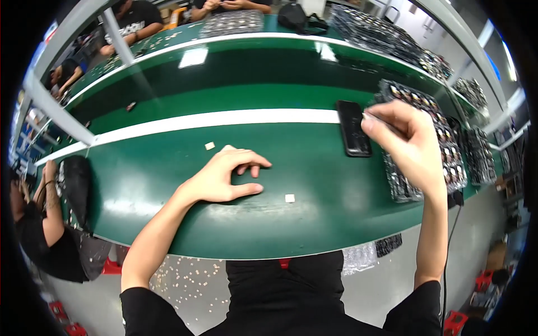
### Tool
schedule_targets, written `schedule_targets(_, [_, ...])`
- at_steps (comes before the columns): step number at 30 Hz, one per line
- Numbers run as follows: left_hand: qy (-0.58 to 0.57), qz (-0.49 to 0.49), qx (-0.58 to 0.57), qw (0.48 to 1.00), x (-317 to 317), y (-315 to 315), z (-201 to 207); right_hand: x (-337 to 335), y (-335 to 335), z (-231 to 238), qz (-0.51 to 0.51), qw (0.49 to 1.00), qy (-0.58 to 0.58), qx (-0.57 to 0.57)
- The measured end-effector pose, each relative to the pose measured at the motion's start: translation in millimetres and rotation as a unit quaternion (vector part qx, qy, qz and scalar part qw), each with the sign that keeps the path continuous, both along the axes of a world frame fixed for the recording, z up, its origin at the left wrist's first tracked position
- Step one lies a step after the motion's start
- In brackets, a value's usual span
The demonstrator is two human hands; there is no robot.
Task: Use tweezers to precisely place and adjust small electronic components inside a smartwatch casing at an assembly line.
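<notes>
My left hand (231,175) rests on the green tabletop (314,168), fingers apart and slightly curled, holding nothing. Two small pale square pieces lie close to it: one square (209,145) beyond the knuckles, the other square (290,198) to the right of the thumb. My right hand (412,140) is raised over the near-left side of a stack of clear plastic trays (400,185) filled with small dark parts. Its thumb and forefinger are pinched together; what they hold, if anything, is too small to make out. Just left of those fingertips lies a black smartphone (354,130).
A white strip (224,119) runs across the table. On the left stands a black bag (77,190), beside a seated co-worker (47,235). More filled trays (381,36) and a black bag (300,19) sit on the far bench. Pale squares (188,280) litter the floor.
</notes>
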State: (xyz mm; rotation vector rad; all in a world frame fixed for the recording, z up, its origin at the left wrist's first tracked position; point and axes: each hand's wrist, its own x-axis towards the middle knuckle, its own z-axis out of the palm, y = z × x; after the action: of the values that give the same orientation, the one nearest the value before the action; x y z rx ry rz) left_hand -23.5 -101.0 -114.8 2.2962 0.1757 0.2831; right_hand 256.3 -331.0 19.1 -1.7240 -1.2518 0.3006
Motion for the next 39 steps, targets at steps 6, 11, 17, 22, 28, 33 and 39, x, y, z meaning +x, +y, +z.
schedule_targets(6, [-0.075,0.125,-0.012,0.989,3,44,-5,-44,35,-96,0.092,0.988,-0.105,-0.059])
schedule_targets(11, [-0.048,0.369,0.325,0.869,-56,181,-21,-37,45,-153,0.067,0.981,-0.183,0.010])
schedule_targets(17, [0.040,0.583,0.246,0.773,-112,306,-62,-31,47,-157,0.054,0.998,-0.037,0.001])
schedule_targets(22, [-0.074,0.496,0.272,0.821,-158,330,-56,-35,54,-157,0.099,0.994,-0.037,0.033])
schedule_targets(28, [-0.076,0.214,0.187,0.956,17,111,-22,-5,49,-164,0.055,0.996,0.048,0.052])
schedule_targets(33, [-0.050,0.008,0.219,0.974,51,-13,3,-8,52,-159,0.072,0.992,0.082,0.065])
schedule_targets(39, [-0.050,0.054,0.231,0.970,53,-38,10,-20,50,-154,0.059,0.991,0.096,0.067])
